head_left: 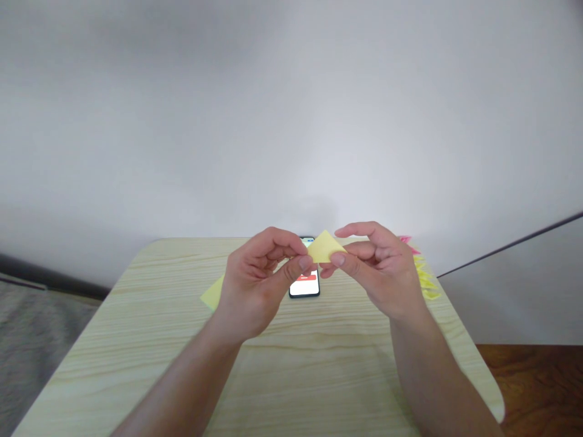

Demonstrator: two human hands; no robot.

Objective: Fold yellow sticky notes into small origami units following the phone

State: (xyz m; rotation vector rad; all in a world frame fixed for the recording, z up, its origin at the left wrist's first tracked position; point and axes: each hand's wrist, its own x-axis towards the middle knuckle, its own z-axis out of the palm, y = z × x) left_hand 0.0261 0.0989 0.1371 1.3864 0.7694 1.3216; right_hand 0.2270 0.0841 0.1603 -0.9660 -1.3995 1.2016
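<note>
A small yellow piece of paper, folded into a triangle, is held up above the table with its point upward. My left hand pinches its left corner between thumb and forefinger. On the other side, my right hand grips the right corner with the thumb in front, its forefinger raised off the paper. Behind the paper and fingers a phone with a lit screen is partly covered. Another yellow paper lies on the table, half hidden by my left hand.
The pale wood-grain table has rounded corners and stands against a white wall. Several folded yellow paper pieces and a pink paper piece lie near its right edge, partly behind my right hand.
</note>
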